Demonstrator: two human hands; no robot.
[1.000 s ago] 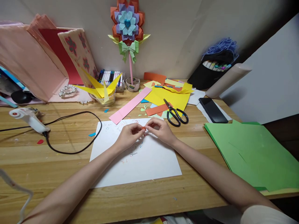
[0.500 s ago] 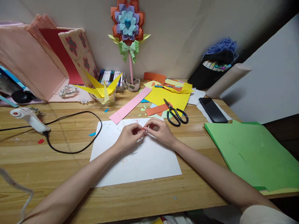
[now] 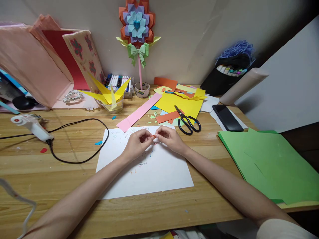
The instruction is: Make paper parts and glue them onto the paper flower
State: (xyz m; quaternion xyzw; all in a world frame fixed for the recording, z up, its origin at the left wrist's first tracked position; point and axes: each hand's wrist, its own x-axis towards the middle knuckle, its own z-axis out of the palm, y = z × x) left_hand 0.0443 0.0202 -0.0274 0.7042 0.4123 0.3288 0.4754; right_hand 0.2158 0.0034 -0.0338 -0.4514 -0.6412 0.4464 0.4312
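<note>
Fingertips of my left hand (image 3: 136,144) and my right hand (image 3: 170,140) meet over the upper part of a white sheet of paper (image 3: 164,176). Pinched between them is a small orange-red paper piece (image 3: 154,136), mostly covered by the fingers, so its shape cannot be made out. Coloured pen marks dot the sheet beneath. Just beyond my left hand lies a pink paper strip (image 3: 139,113). Black-handled scissors (image 3: 188,121) rest beyond my right hand, partly on yellow paper (image 3: 179,103) and an orange strip (image 3: 167,117).
A glue gun (image 3: 32,127) with a looping black cord lies left. At the back stand a folded paper flower (image 3: 136,25), a clear bowl (image 3: 113,107) with yellow folded paper, and markers (image 3: 122,83). A phone (image 3: 227,118) and green paper (image 3: 271,162) are on the right.
The fingertips have shifted slightly around the small orange-red paper piece, and a bit more of it shows between them. Everything else stays where it was.
</note>
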